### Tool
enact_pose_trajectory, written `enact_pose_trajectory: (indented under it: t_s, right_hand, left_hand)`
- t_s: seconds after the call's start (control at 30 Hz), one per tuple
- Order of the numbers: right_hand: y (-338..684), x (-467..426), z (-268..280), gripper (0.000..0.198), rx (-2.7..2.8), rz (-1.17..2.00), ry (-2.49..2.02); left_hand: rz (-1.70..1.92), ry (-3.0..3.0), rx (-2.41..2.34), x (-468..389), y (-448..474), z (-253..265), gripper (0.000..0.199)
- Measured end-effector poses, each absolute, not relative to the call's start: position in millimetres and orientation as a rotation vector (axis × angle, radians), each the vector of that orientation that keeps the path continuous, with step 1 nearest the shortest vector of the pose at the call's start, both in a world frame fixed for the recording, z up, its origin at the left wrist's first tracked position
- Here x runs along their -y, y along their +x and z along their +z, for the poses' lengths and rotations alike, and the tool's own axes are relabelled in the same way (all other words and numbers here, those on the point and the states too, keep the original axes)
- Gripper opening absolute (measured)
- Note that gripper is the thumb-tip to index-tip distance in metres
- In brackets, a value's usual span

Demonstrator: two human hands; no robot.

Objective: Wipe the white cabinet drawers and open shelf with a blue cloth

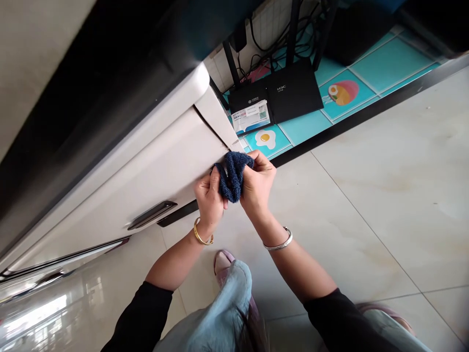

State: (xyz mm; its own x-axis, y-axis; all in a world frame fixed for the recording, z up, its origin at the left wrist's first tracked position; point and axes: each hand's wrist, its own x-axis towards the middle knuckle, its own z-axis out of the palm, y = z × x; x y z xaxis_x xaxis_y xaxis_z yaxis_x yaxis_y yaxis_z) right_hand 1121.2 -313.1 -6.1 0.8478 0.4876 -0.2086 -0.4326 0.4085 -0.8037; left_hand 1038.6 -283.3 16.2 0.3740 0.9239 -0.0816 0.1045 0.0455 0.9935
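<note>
Both hands grip a bunched dark blue cloth, close to the corner of a white cabinet. On its left side my left hand, with a gold bangle above the wrist, pinches the cloth. From the right my right hand holds it, fingers curled into the folds; a silver bangle circles that wrist. Whether the cloth touches the cabinet I cannot tell. A dark drawer handle sits on the cabinet front, left of the hands.
Beyond the hands, black router boxes with antennas and tangled cables stand on a turquoise tile-patterned shelf. A white paper card lies on one box. A dark cabinet top spans the upper left. Pale floor tiles extend right.
</note>
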Motion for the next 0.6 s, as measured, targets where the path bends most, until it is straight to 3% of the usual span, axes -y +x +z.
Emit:
enact_pose_trajectory:
  t_s: [0.23,0.6]
  right_hand:
    - [1109.6,310.9,-5.7,0.023,-0.135,0.756,-0.873]
    - [1108.5,308.7,6.0,0.025,-0.134,0.775,-0.84]
  left_hand:
    - [0.797,1.279,-1.037,285.1,1037.1,20.7,0.062]
    - [0.847,1.254,-1.016,285.0,1032.8,31.1,0.059]
